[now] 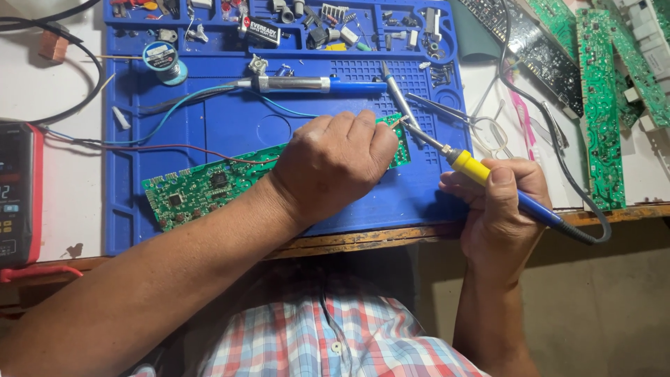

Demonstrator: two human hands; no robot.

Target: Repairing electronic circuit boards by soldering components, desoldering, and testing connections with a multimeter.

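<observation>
Soldering at the green circuit board (202,190).
I saw the right hand (499,209) gripping the soldering iron (488,181), the left hand (335,164) curled, pressing the board on the blue mat (244,126).

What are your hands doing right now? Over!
Left hand pressing down on green circuit board. Right hand gripping soldering iron, tip at board's right end. Nothing blocking the joint; tweezers beside.
</observation>
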